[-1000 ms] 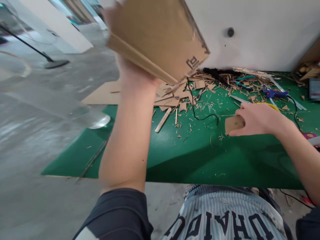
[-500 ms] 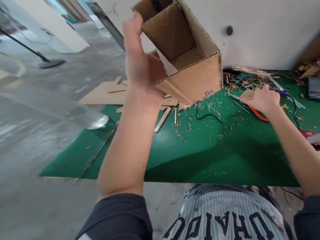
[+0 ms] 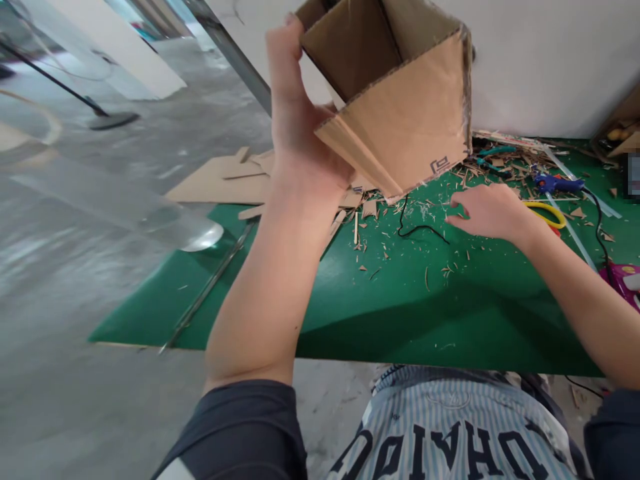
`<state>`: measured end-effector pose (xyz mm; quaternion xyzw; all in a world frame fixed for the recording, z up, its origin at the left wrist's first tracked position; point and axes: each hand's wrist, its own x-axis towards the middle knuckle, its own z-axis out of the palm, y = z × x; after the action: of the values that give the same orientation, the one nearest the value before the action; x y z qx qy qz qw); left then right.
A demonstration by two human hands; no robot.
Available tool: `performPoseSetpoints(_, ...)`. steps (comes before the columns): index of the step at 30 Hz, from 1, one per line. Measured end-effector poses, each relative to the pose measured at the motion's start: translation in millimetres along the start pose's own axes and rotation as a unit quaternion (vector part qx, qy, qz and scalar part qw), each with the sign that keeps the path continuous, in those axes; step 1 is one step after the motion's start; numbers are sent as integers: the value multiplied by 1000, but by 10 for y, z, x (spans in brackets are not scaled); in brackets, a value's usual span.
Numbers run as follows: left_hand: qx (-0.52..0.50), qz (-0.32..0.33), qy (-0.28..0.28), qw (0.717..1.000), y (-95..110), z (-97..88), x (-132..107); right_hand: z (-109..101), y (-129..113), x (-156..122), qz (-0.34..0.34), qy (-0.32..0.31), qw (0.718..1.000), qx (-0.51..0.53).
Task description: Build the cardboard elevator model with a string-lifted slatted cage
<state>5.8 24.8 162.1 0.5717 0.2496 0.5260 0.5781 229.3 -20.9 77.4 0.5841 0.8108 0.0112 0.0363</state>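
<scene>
In the head view, my left hand (image 3: 313, 133) grips the near-left side of an open cardboard box (image 3: 400, 120) and holds it tilted above the table. An inner cardboard wall divides the box, and a small printed mark shows near its lower edge. My right hand (image 3: 487, 212) is lower and to the right, just above the table, with thumb and fingers apart and nothing visible between them. Partly behind that wrist lies a yellow loop (image 3: 549, 212) with a bit of orange-red beside it. A blue glue gun (image 3: 557, 184) rests farther back.
Cardboard scraps (image 3: 490, 157) litter the back of the green table (image 3: 400, 293). Flat cardboard sheets (image 3: 220, 180) lie on the left, near a thin metal rod (image 3: 207, 290). A black cord (image 3: 423, 230) curls mid-table. A white wall (image 3: 540, 73) stands behind; a magenta object (image 3: 620, 280) is at right.
The box has moved slightly right and tipped, so more of its outer face shows. My right hand has come left and toward me, away from the tools, uncovering the glue gun and yellow loop.
</scene>
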Motion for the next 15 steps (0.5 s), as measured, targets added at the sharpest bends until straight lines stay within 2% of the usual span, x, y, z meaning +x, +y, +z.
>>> performPoseSetpoints(1,-20,-19,1,1000,39,43,-7,26,1,10,3,-17,1000,-26)
performPoseSetpoints(4,-7,12,27,1000,107,97,-1,150,103,73,57,-49,995,-61)
performPoseSetpoints(8,18,25,29,999,94,64,29,291,267,186,196,-28,979,-45)
performPoseSetpoints(10,15,27,12,999,73,46,39,317,272,233,236,-18,971,-40)
performPoseSetpoints(13,7,26,-6,1000,29,24,54,305,166,296,240,41,968,-66)
performPoseSetpoints(15,18,45,13,999,-21,-8,72,277,38,347,163,82,980,-77)
